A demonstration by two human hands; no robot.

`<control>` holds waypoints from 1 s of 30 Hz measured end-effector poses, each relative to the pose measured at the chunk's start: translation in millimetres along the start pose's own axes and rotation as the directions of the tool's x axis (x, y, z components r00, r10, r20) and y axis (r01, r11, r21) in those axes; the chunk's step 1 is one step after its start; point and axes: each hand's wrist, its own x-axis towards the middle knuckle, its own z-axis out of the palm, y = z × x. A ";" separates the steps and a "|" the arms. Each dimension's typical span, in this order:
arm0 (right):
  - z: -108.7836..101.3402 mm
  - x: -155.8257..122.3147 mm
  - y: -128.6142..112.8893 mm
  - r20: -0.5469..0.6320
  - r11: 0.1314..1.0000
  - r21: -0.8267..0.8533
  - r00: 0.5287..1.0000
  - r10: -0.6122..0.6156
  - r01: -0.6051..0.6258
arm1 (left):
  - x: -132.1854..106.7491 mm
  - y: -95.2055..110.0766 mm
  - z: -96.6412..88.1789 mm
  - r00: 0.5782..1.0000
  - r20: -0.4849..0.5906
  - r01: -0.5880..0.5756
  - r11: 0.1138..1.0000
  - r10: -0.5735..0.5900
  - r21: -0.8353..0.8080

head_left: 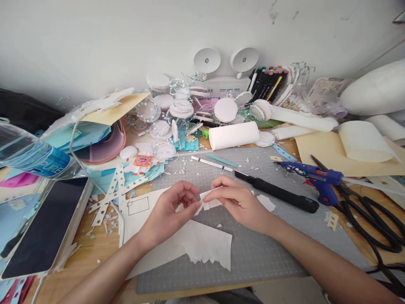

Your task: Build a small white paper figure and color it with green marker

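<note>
Tilting in at the left: a clear water bottle [41,156] with a blue label, just beyond the phone.
Phone: this phone [47,228] lies with its dark screen up at the near left.
Paper pile: blue sheets and a tan sheet [117,109] are heaped at the far left.
Star strips: white strips punched with stars [110,196] lie crossed on the wooden table [88,255].
Large sheet: a white sheet [158,255], a rectangle drawn on it, lies partly under the left arm; its ragged part rests on the grey cutting mat [253,257].
Left hand: the left hand [180,202] has curled fingers, the thumb tip at the left end of the small paper piece; whether it pinches, I cannot tell.
Small paper piece: this white piece [207,205] is between the two hands, above the mat.
Right hand: the right hand [237,200] grasps the small paper piece between thumb and fingers.
Far middle: white discs [225,109] and a white roll [234,136] sit beyond the hands, a pen [211,163] nearer.
Knife: a black craft knife [281,194] lies right of the right hand, blade leftward.
Markers: a bunch of markers [268,84] stands at the far right.
Glue gun: a blue glue gun [329,177] lies right of the knife, touching black-handled scissors [351,195].
</note>
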 end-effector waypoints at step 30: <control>18.3 -4.1 -10.4 -0.177 0.965 0.240 0.973 0.146 -0.102 | 1.1 -0.9 0.2 0.995 -0.066 -0.059 0.975 0.075 0.214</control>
